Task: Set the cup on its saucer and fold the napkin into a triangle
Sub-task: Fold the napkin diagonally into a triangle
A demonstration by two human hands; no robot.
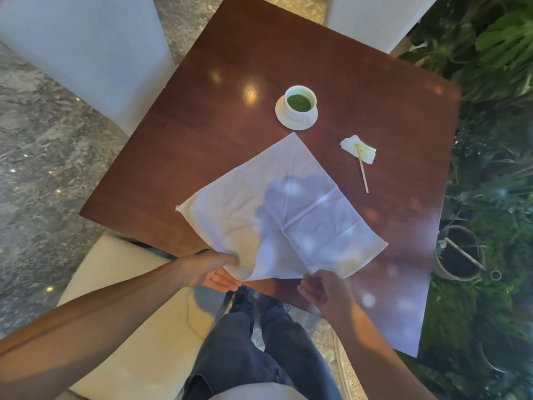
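Note:
A white cup (300, 102) of green liquid stands on its white saucer (297, 122) toward the far side of the dark wooden table (219, 111). A large white napkin (277, 209) lies spread open as a diamond on the near half of the table, with crease lines across it. My left hand (215, 269) pinches the napkin's near corner at the table edge, lifting a small fold. My right hand (326, 290) is curled at the near edge of the napkin, its fingertips touching the cloth.
A crumpled paper tissue (359, 150) stained green lies right of the napkin with a thin wooden stick (363, 174) on it. Pale chairs stand at the left, far side and beneath me. Green plants and a plant pot (458, 252) line the right side.

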